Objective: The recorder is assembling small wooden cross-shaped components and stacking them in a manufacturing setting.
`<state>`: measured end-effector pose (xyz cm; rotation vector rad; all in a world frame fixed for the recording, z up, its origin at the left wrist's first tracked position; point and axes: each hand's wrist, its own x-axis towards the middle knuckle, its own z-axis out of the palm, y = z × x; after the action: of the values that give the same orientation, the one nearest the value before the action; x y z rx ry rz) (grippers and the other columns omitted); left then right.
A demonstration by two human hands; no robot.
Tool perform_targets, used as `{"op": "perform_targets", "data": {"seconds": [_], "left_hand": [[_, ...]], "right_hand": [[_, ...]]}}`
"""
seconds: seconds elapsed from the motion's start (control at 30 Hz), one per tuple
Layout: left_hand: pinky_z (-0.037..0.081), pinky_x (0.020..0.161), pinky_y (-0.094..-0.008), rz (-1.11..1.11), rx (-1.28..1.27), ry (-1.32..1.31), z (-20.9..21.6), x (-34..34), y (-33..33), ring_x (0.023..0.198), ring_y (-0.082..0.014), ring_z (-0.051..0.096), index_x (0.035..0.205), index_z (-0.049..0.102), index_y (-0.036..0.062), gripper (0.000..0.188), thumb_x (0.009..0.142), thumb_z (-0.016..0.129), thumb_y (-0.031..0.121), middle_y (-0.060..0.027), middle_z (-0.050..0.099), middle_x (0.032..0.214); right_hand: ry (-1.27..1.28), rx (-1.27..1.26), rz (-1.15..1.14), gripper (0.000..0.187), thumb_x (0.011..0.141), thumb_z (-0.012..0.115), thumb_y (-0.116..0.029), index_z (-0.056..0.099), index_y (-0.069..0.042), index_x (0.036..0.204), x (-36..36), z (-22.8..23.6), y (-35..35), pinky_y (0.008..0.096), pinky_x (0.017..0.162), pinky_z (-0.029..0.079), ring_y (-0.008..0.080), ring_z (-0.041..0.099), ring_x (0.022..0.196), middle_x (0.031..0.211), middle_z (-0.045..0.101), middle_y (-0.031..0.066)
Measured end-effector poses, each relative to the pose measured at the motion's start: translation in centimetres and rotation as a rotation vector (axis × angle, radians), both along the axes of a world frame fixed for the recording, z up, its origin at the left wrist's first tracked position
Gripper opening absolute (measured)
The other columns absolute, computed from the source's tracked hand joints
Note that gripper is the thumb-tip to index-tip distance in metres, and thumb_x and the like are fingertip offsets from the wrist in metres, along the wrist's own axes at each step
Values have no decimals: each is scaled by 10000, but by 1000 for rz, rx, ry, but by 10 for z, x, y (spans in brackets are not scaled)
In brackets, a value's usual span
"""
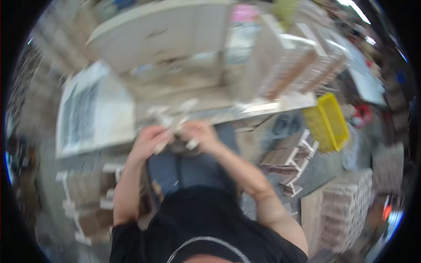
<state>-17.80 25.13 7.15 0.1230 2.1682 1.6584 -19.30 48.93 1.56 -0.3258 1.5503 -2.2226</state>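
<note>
Motion blurs the picture. My left hand point(151, 139) and my right hand point(201, 135) come close together in front of my body, at the near edge of the workbench point(184, 90). The left fingers are closed on a small whitish strip point(160, 147). Between the right fingers is another short whitish piece point(192, 143); whether the two are joined cannot be made out. Just beyond the hands lie more pale pieces point(169, 115), partly hidden by the fingers. A dark rounded thing point(180, 148) shows below and between the hands.
A white box-like block with a dark printed panel point(94, 109) stands left. Upright pale boards point(280, 61) rise at the back right. To the right are a yellow crate point(335, 122) and brown-and-white stacked parts point(291, 158). Similar stacks point(87, 197) sit lower left, layered sheets point(344, 210) lower right.
</note>
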Motion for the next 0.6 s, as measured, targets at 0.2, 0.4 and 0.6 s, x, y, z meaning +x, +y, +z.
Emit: {"op": "perform_targets", "data": {"seconds": [0.2, 0.4, 0.6], "left_hand": [[534, 808, -296, 76, 360, -142, -6, -4, -13, 847, -164, 696, 1106, 660, -21, 255, 946, 700, 173, -119, 741, 921], [547, 825, -295, 77, 333, -186, 7, -18, 0, 851, -155, 700, 1138, 659, -21, 258, 925, 733, 103, -102, 742, 951], [545, 861, -294, 177, 443, -279, -12, -24, 2, 952, -149, 698, 1153, 678, -21, 309, 862, 773, 20, -107, 742, 1059]], "right_hand": [[167, 20, 80, 211, 978, 627, -182, 724, 5, 958, -18, 4, -15, 263, 627, 451, 74, 577, 697, 751, 657, -4], [166, 39, 67, 237, 983, 614, -197, 706, -8, 871, -21, 11, -6, 260, 612, 446, 71, 575, 671, 724, 646, 6], [192, 125, 96, 252, 977, 629, -213, 703, -3, 861, -31, -1, -11, 265, 636, 467, 77, 595, 692, 739, 665, 13]]}}
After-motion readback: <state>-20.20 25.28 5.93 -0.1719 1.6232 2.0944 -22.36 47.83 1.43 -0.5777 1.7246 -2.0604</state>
